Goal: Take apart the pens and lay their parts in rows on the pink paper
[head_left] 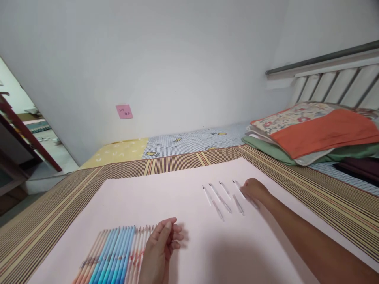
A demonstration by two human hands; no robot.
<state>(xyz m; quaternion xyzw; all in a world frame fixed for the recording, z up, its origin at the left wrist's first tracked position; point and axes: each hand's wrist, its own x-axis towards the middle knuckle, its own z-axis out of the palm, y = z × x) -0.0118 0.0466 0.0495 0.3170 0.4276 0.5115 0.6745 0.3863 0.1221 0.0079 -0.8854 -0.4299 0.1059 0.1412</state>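
My right hand (254,190) is closed at the right end of a row of slim white pen refills (215,193) with dark tips. Its fingers pinch the rightmost white refill (237,185), whose tip points away from me. Translucent pieces (238,205) lie just below the row; whether they are joined to the refills I cannot tell. My left hand (161,244) hovers palm inward with loosely curled, parted fingers and holds nothing visible. It partly hides white pens with red patterns (137,252). Beside these lie blue pens (115,252) and peach-coloured pens (90,256), side by side.
Everything lies on a large pale pink sheet (133,201) over a striped mat (59,205). Folded orange and floral fabric (322,126) is stacked at the right by a white slatted headboard (340,86). A pink note (124,111) sticks to the wall behind.
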